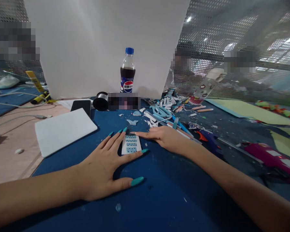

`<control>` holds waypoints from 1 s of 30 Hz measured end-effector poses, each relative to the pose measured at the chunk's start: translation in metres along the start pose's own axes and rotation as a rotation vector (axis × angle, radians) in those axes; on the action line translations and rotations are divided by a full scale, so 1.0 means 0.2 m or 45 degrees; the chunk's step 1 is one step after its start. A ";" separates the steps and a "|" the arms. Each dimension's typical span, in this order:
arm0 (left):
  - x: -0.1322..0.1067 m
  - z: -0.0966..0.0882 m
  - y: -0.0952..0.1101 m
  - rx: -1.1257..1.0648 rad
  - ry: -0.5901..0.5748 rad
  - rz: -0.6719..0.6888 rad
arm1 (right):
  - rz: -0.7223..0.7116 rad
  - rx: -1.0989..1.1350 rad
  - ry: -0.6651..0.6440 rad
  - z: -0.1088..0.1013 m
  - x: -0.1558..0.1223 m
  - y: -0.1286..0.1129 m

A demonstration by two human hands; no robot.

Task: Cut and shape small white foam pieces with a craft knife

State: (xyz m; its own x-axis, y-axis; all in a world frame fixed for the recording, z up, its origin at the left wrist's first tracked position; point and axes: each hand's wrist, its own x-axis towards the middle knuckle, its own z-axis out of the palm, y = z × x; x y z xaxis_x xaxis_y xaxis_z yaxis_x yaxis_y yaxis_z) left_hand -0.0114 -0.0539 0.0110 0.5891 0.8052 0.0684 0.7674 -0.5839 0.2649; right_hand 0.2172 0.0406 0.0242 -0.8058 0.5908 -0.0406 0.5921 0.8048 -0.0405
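My left hand (102,167) lies flat on the blue table with its fingers spread and long teal nails showing. Its fingers rest around and partly over a small white card (124,149) that bears several blue dotted strips (131,144). From the right comes my right hand (163,137), its index finger stretched out so that the tip is at the card's far edge, near my left fingertips. The other right fingers are bent, and I see nothing held in them. Just beyond the card lies a small light-blue tail-shaped piece (132,122).
Blue-handled scissors (162,111), pencils and white scraps are heaped beyond my right hand. A cola bottle (128,72) stands before a white board (106,38). A white rectangular sheet (65,132) and black spool (101,101) are left; a magenta glue gun (270,153) is right.
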 end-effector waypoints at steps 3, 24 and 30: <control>0.00 -0.01 0.00 -0.005 -0.006 -0.009 | 0.001 -0.039 -0.009 -0.01 0.00 -0.01; 0.00 0.00 0.00 0.057 0.013 0.006 | 0.030 -0.261 -0.011 -0.03 0.00 -0.04; 0.01 -0.02 -0.02 0.009 -0.110 0.093 | 0.029 -0.230 -0.032 -0.04 0.01 -0.04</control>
State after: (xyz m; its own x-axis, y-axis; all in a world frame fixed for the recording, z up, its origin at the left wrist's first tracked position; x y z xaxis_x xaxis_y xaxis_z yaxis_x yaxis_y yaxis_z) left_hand -0.0153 -0.0491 0.0140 0.6628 0.7488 0.0041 0.7232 -0.6415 0.2557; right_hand 0.2114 0.0351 0.0319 -0.7903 0.6094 -0.0641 0.5974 0.7895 0.1406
